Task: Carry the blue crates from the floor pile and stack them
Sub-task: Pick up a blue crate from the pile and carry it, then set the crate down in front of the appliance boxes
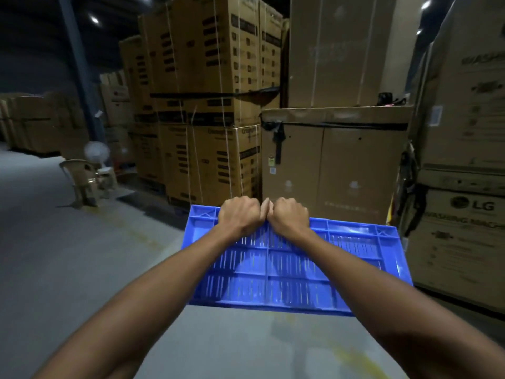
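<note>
Far left: a plastic chair (79, 181) and a white fan (96, 152) stand on the grey floor (68, 269) beside tall stacks of cardboard boxes (207, 105). Centre: left hand (238, 216) and right hand (289, 216), knuckles touching, are both clenched over the far rim of one blue crate (295, 269), which is held off the floor with its slotted base facing up, extending from the grip toward the near side and further right than left. Right: LG washing-machine cartons (461, 236) stand just beside the crate's right end.

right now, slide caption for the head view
Both hands, left and right, carry a blue crate past stacked cardboard boxes.
</note>
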Motion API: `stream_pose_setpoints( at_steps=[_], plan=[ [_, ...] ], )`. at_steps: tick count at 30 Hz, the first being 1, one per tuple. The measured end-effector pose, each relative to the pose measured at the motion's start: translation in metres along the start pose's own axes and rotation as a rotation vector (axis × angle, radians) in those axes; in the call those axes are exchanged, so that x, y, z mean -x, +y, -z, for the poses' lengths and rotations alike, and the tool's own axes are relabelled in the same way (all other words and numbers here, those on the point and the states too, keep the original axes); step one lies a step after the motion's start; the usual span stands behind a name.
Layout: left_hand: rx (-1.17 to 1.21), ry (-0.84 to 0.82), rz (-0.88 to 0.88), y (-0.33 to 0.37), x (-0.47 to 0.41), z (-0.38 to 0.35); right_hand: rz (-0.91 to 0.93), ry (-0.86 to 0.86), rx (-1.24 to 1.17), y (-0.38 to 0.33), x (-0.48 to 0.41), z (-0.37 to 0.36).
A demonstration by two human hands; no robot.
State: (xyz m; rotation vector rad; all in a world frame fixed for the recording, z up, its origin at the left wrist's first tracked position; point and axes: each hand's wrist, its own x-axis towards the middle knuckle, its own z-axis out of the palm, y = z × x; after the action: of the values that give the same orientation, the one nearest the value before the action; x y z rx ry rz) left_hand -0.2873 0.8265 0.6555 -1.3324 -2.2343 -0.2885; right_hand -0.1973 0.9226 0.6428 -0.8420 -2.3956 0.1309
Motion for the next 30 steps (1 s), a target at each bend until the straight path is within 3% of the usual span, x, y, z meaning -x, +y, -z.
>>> stream_pose_setpoints(
  at_steps=[9,14,19,24,30],
  plan=[
    [-0.051,0.003,-0.017,-0.043,-0.170,-0.091,-0.059,0.051,0.016,0.138,-0.129,-0.053],
    [0.000,-0.440,-0.177,-0.019,-0.254,-0.135,-0.070,0.051,0.057,0.169,-0.209,-0.083],
    [0.208,-0.718,-0.127,-0.011,-0.307,-0.204,0.087,0.029,0.222,0.191,-0.270,-0.112],
    [0.392,-0.699,-0.159,-0.010,-0.353,-0.260,0.181,0.011,0.328,0.230,-0.324,-0.136],
    [0.455,-0.727,-0.294,-0.009,-0.438,-0.307,0.125,-0.141,0.198,0.283,-0.385,-0.168]
  ],
)
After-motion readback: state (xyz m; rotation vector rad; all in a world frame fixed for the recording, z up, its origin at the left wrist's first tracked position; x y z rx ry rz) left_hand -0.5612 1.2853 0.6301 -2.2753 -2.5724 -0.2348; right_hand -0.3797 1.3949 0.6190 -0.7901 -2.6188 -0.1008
